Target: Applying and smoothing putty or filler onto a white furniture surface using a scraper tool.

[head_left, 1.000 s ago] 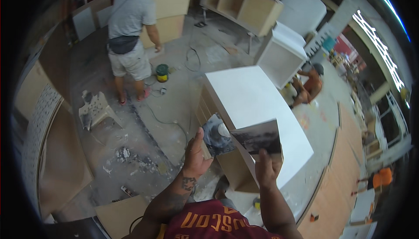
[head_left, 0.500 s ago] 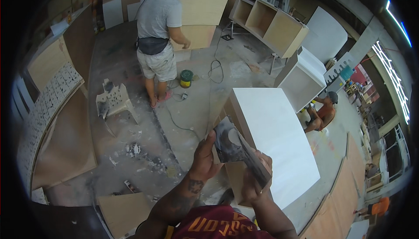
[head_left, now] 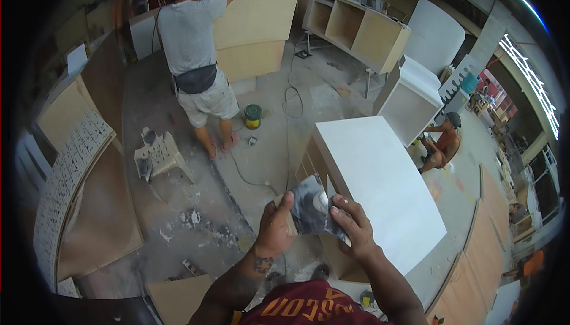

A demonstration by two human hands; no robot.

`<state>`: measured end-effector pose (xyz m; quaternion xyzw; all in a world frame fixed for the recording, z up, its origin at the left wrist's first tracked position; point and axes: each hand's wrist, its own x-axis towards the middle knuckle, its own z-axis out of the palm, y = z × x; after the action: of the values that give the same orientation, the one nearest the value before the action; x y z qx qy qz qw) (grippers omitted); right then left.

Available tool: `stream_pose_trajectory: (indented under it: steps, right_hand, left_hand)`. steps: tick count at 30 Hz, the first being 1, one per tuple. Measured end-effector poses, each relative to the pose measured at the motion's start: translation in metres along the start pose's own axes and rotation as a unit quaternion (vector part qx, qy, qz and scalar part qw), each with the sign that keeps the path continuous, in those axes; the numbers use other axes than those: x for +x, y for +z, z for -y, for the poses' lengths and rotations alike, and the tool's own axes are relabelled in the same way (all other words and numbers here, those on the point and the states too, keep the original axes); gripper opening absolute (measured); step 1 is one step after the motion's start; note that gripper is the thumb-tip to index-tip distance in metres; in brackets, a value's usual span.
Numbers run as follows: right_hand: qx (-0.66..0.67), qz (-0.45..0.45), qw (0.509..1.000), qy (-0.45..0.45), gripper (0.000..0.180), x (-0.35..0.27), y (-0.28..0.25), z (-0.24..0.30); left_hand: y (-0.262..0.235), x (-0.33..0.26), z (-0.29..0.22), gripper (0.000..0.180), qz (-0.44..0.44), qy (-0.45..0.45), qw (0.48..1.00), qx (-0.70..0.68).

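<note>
One worn grey sheet of sandpaper [head_left: 310, 211] is held up between two hands, just in front of the near left corner of a white-topped plywood cabinet [head_left: 380, 188]. The left hand [head_left: 274, 228] grips the sheet's left edge, thumb up along it and fingers curled behind. The right hand [head_left: 355, 225] pinches the right edge, fingertips pressed on the face of the paper. Both hands are closed on the same sheet, close together but not touching each other.

Three people show in all: the wearer, a person in a grey shirt and pale shorts [head_left: 193, 51] standing at a curved plywood counter [head_left: 252, 31] on the far side, and a person in an orange top [head_left: 440, 147] crouching beside the far right corner of the white-topped cabinet. There is one green paint tin [head_left: 253, 116] on the floor near the standing person's feet, and one small grey plastic stool [head_left: 159, 155], spattered, left of it. A black cable [head_left: 285, 129] trails across the floor from the far side toward the cabinet.

Two more cabinets stand beyond: one white open-fronted box [head_left: 409, 102] and one long plywood shelf unit [head_left: 356, 28]. The concrete floor [head_left: 178, 218] is dusty and littered with scraps. Curved plywood panels [head_left: 89, 206] lean at the left, and a flat plywood offcut [head_left: 178, 298] lies near the wearer's feet.
</note>
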<state>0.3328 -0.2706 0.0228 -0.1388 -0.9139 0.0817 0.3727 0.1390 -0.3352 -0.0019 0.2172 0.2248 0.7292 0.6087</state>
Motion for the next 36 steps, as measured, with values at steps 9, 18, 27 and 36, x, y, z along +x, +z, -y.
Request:
stream_pose_trajectory:
  steps: [9,18,27,36]
  right_hand:
    - [0.32,-0.18,0.813,0.451,0.025,-0.049,-0.019,-0.009]
    - [0.487,-0.188,0.687,0.506,0.017,-0.037,0.027,0.035]
    - [0.561,-0.15,0.663,0.473,0.034,-0.042,0.031,0.01]
    - [0.469,-0.179,0.709,0.495,0.048,-0.069,0.015,-0.023]
  left_hand:
    - [-0.011,0.031,-0.01,0.043,-0.06,0.125,0.988,0.066]
    - [-0.022,0.007,0.007,0.036,-0.106,0.171,0.949,0.241]
    - [-0.014,-0.011,0.004,0.038,0.038,0.162,0.849,0.501]
    - [-0.056,-0.019,0.022,0.039,-0.076,-0.027,0.924,0.373]
